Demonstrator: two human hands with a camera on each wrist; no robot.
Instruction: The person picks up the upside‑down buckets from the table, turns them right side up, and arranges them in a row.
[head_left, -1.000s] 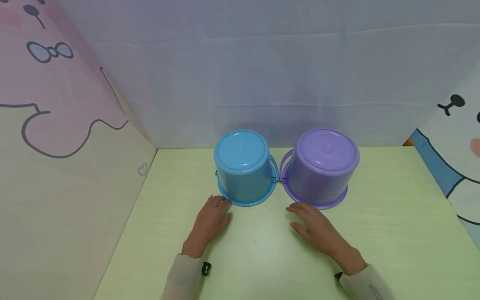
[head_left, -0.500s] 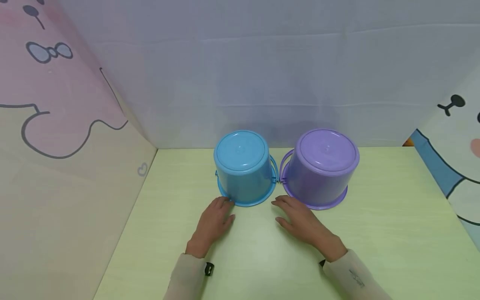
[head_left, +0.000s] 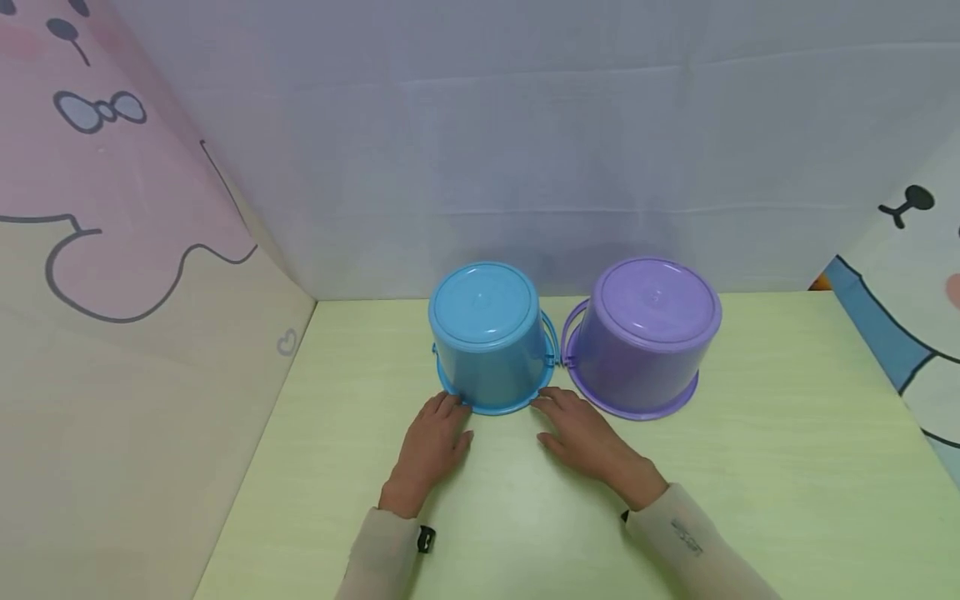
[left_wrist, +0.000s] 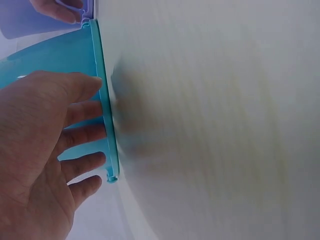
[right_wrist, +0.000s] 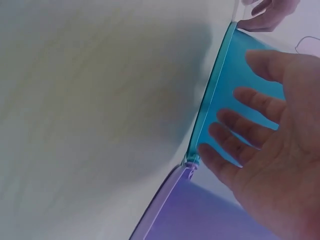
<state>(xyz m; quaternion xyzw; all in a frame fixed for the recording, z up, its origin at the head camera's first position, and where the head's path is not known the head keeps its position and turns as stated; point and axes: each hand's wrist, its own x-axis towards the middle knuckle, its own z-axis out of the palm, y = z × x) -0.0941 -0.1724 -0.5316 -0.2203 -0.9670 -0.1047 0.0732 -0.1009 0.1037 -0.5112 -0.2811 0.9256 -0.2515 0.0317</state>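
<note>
Left hand point(head_left: 432, 440) and right hand point(head_left: 583, 435), both loosely spread, flank the upturned blue bucket point(head_left: 487, 358). Its inside is hidden.

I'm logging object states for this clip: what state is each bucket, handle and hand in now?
Blue bucket: upside down.
Purple bucket: upside down.
Blue handle: turned to the far side, partly hidden.
Purple handle: likewise.
Left hand: open, at the blue bucket's front left; contact unclear.
Right hand: open, at its front right; contact unclear.
</note>
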